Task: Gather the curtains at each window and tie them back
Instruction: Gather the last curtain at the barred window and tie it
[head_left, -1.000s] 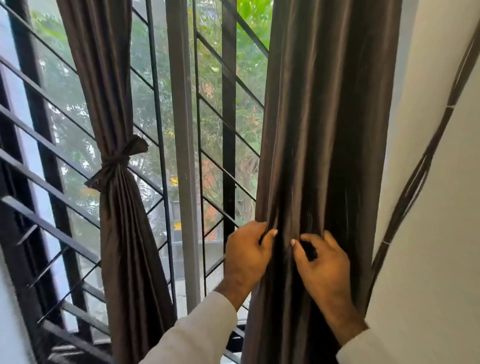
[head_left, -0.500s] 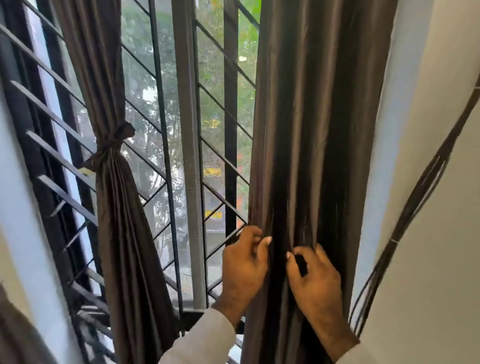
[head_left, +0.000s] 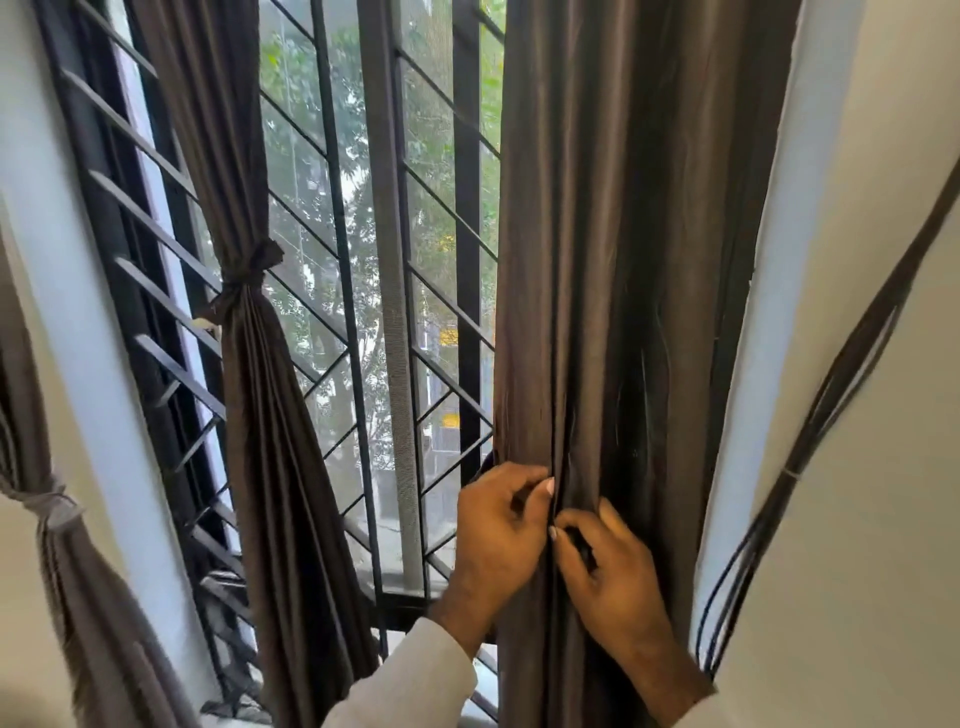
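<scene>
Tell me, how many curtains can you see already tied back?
2. One tied curtain hangs at the left side of the window; another tied curtain shows at the far left edge. Others may lie out of view.

Both hands low on the right curtain (head_left: 613, 260), still hanging loose at the window's right edge. Left hand (head_left: 496, 540) gripping its folds, right hand (head_left: 610, 577) pinching a pleat just beside it, thumbs nearly touching. Left curtain (head_left: 270, 415) gathered and knotted with a tie-back (head_left: 249, 270) against the black window grille (head_left: 156, 291). Dark cables (head_left: 852, 364) running down the right wall.
</scene>
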